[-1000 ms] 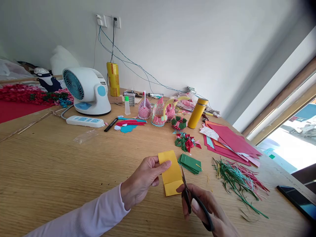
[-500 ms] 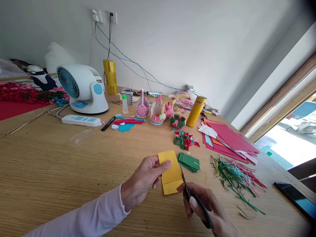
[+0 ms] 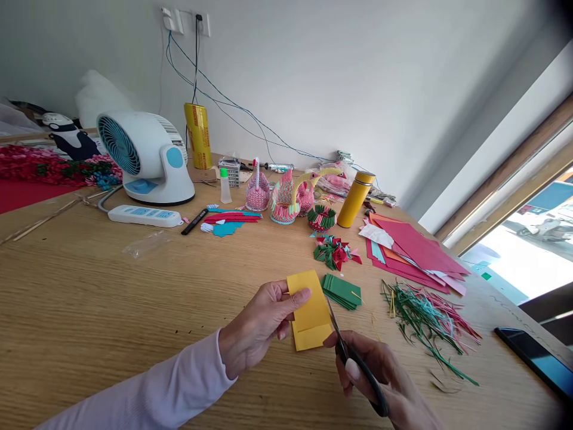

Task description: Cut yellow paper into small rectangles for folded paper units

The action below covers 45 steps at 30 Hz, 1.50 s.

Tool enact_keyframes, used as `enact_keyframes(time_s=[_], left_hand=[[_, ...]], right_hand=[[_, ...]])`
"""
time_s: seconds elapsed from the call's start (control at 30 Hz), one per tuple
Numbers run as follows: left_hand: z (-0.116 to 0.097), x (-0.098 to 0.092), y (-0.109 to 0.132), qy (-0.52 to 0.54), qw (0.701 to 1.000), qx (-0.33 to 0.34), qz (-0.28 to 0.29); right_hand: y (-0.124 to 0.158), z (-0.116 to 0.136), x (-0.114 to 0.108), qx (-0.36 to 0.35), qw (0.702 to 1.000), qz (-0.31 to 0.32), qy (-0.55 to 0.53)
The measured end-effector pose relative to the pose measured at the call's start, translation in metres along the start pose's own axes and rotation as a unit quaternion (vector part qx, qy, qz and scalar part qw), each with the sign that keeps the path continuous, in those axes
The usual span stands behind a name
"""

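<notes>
My left hand point(image 3: 257, 325) pinches a folded yellow paper point(image 3: 310, 310) by its left edge, holding it just above the wooden table point(image 3: 111, 298). My right hand point(image 3: 385, 376) grips black scissors point(image 3: 353, 358), whose blades run along the paper's right edge. A small stack of green paper rectangles point(image 3: 342, 291) lies just beyond the yellow paper. Thin green and pink paper trimmings point(image 3: 425, 322) are scattered to the right.
Red and pink paper sheets point(image 3: 412, 254) lie at the right, folded paper pieces point(image 3: 335, 252) and origami swans point(image 3: 286, 200) in the middle back. A yellow flask point(image 3: 355, 200), a white fan point(image 3: 143, 156), a power strip point(image 3: 144, 215) and a phone point(image 3: 535, 358) also sit on the table.
The view has drifted slightly, so the table's objects sit a little further left. The scissors have crept a bit along the paper's right edge; both hands keep their hold.
</notes>
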State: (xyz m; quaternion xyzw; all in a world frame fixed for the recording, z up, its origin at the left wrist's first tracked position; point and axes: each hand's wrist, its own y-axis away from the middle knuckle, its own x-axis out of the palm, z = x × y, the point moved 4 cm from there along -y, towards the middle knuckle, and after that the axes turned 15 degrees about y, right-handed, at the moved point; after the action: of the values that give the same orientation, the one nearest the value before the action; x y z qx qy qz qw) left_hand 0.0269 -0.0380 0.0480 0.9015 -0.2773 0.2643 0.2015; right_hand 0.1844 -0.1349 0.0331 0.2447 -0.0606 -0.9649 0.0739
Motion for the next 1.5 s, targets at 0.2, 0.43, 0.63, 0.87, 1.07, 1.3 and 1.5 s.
enact_keyframes(time_s=[0.2, 0.43, 0.63, 0.87, 1.07, 1.3, 1.5], left_hand=[[0.003, -0.002, -0.002, 0.004, 1.0, -0.003, 0.008], [0.001, 0.0, -0.001, 0.011, 1.0, 0.001, 0.004], [0.002, -0.001, -0.002, 0.027, 1.0, -0.012, 0.009], [0.003, -0.002, -0.003, 0.019, 1.0, -0.005, 0.015], [0.004, -0.002, -0.002, 0.008, 1.0, 0.002, 0.014], [0.004, 0.0, -0.001, 0.021, 1.0, -0.002, 0.023], [0.003, 0.003, 0.002, 0.032, 0.999, -0.004, 0.026]], right_hand=[[0.002, -0.007, -0.003, 0.007, 1.0, -0.009, 0.017], [0.005, -0.007, -0.002, 0.019, 0.998, -0.061, -0.022], [0.01, -0.01, -0.006, 0.036, 0.997, -0.063, -0.017], [0.009, -0.006, -0.007, 0.023, 0.998, -0.063, 0.004], [0.007, -0.01, 0.005, 0.032, 0.996, -0.074, -0.023], [0.006, -0.005, 0.005, 0.028, 0.999, -0.01, -0.038], [0.013, -0.006, 0.001, 0.044, 0.998, -0.043, -0.013]])
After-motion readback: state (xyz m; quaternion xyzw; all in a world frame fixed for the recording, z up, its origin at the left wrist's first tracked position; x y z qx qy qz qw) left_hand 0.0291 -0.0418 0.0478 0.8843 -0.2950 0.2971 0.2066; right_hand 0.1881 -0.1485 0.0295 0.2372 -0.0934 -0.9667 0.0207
